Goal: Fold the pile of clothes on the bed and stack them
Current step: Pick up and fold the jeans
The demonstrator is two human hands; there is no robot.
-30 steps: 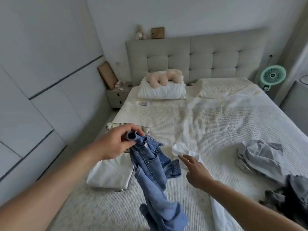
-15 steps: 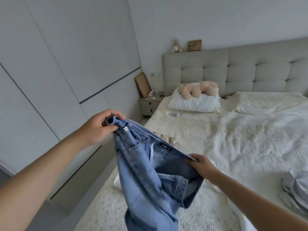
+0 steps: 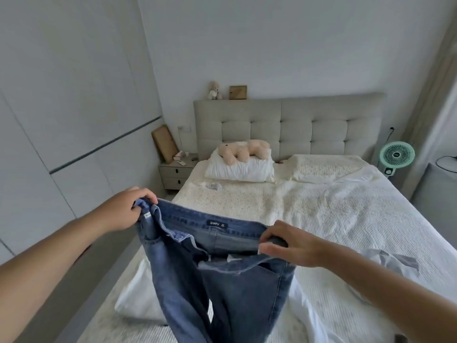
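Note:
A pair of blue jeans [image 3: 222, 280] hangs in the air above the near part of the bed [image 3: 321, 219], its waistband stretched out between my two hands with the inner label facing me. My left hand [image 3: 126, 210] grips the left end of the waistband. My right hand [image 3: 288, 243] pinches the right end. The legs hang down past the bottom edge of the view. A folded white garment [image 3: 138, 298] lies on the bed behind the jeans at the lower left. A crumpled grey garment [image 3: 393, 262] shows by my right forearm.
A white pillow [image 3: 239, 169] with a beige plush toy [image 3: 243, 151] sits at the padded headboard [image 3: 284, 125]. A bedside table [image 3: 176, 173] stands left of the bed, white wardrobe doors [image 3: 61, 120] along the left wall, and a green fan [image 3: 397, 155] at the right.
My right hand took hold of the waistband and both hands spread it wide. The jeans rose and opened out; my view swung back towards the headboard.

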